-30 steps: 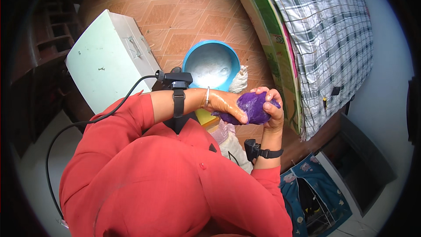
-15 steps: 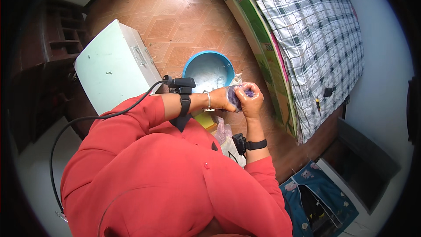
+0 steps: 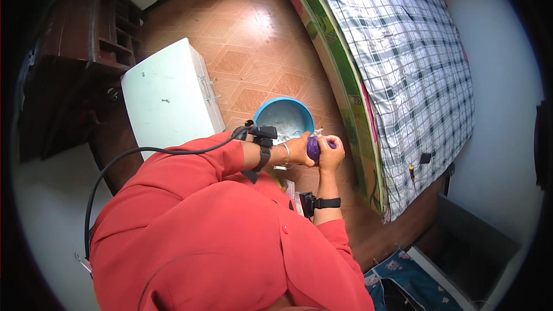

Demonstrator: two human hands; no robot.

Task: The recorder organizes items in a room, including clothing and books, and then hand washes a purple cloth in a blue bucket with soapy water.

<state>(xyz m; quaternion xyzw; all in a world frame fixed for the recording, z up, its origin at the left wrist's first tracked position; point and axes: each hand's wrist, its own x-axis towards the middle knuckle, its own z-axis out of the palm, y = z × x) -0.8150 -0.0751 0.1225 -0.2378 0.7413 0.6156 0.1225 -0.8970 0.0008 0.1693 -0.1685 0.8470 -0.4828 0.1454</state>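
Observation:
A bunched purple cloth (image 3: 313, 150), its exact kind hidden by my fingers, is squeezed between both hands just past the near edge of a blue basin (image 3: 310, 121). My left hand (image 3: 298, 151) grips its left side, thumb and fingers wrapped around it. On the other side my right hand (image 3: 331, 155) is closed on the cloth with curled fingers. Cloudy, sudsy water (image 3: 283, 120) partly fills the basin.
A pale cabinet (image 3: 167, 95) with metal latches stands left of the basin. To the right is a bed with a checked sheet (image 3: 403, 57). Dark wooden furniture (image 3: 75, 52) is at far left. Below right sits a blue patterned cloth item (image 3: 403, 279).
My view has shifted, so the basin and cabinet sit lower in the picture. Both hands keep hold of the cloth, which now shows more purple, and my fingers have shifted on it.

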